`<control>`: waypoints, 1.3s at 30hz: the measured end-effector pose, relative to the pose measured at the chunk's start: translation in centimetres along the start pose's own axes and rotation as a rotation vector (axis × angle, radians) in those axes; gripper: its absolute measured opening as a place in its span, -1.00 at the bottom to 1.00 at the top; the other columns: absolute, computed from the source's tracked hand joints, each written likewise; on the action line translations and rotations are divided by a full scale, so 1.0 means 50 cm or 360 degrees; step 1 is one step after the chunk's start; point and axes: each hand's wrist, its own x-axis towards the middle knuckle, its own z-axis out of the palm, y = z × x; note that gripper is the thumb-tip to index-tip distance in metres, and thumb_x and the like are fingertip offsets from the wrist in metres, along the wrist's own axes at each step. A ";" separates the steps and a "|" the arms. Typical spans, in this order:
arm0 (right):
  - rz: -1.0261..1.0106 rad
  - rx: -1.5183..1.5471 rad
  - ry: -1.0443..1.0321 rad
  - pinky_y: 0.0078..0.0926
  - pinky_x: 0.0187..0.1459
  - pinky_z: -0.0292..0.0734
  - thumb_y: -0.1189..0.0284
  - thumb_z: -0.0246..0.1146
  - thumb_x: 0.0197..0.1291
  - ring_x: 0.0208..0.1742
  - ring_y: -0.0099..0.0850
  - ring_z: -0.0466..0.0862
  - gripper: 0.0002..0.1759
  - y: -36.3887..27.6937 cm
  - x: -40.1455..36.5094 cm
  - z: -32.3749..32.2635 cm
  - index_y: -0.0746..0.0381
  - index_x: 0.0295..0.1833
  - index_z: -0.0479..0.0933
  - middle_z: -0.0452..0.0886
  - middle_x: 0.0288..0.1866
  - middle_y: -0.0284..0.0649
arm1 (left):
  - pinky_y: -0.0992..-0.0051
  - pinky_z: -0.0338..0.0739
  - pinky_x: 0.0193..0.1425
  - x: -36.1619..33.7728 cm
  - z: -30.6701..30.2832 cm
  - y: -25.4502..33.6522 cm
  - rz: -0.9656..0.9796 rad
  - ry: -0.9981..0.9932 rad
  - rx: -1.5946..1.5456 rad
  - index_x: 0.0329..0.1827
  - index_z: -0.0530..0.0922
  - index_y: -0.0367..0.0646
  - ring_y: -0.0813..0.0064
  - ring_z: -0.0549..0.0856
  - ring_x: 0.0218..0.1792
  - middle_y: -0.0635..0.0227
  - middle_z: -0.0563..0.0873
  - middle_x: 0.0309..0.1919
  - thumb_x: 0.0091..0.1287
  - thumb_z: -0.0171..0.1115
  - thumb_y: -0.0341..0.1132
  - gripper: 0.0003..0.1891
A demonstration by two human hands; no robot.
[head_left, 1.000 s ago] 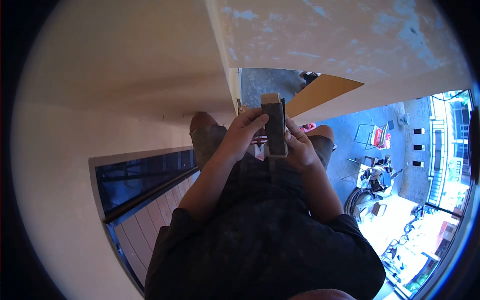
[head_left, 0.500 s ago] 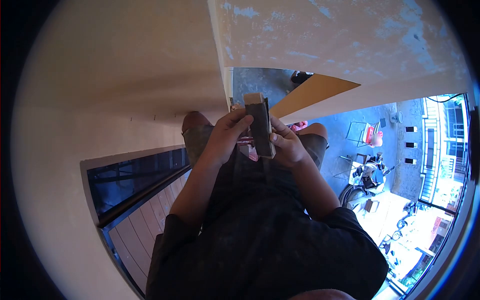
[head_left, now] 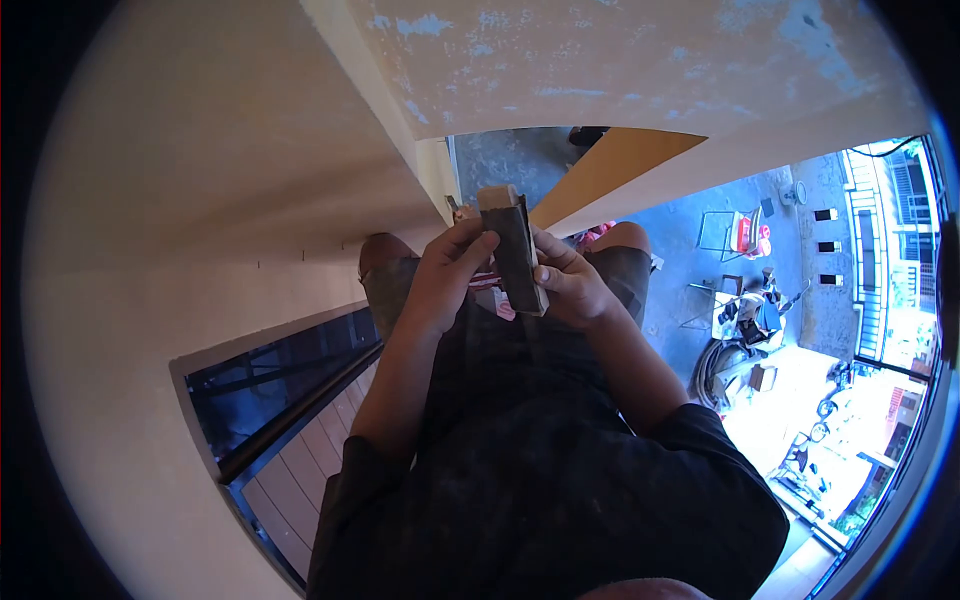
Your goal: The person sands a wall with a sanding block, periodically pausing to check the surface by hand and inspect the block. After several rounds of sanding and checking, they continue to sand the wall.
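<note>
Item 1: pale block, one, oblong, slightly tilted, raised between the two hands above the lap. Its far end projects beyond the covering; material uncertain.

Item 2: dark sheet, one, lying along the block's broad face, with a rough edge at the right side. Whether it goes fully round the back, I cannot tell.

Item 3: left hand, closed on the block's left side, thumb pressed on the sheet near its upper part; the fingers behind are partly hidden.

Item 4: right hand, grasping the opposite side lower down, thumb at the edge, fingers curled towards the back.

Item 5: surroundings. Dark shorts and a dark shirt below the hands; a patchy wall beyond; a red object and a motorcycle well apart, to the right.

Handling notes, my judgement from this remote seat: I would let the left thumb pin the sheet flat while the right fingers draw the loose edge snug against the block's side. Even tension along the length should prevent a bulge or skew; too hard a pull at one corner could crease or tear it. I would square both long edges.
</note>
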 end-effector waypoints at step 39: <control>-0.0006 0.0083 0.0013 -0.28 0.26 0.37 0.46 0.21 0.27 0.23 -0.27 0.50 -0.28 0.019 -0.005 -0.012 0.20 0.50 0.09 0.46 0.25 -0.11 | 0.65 0.54 -0.15 -0.006 -0.009 -0.010 -0.0019 0.0085 0.0211 0.06 0.58 -0.24 0.72 0.63 -0.24 0.49 0.67 -0.28 0.39 0.19 -0.31 -0.74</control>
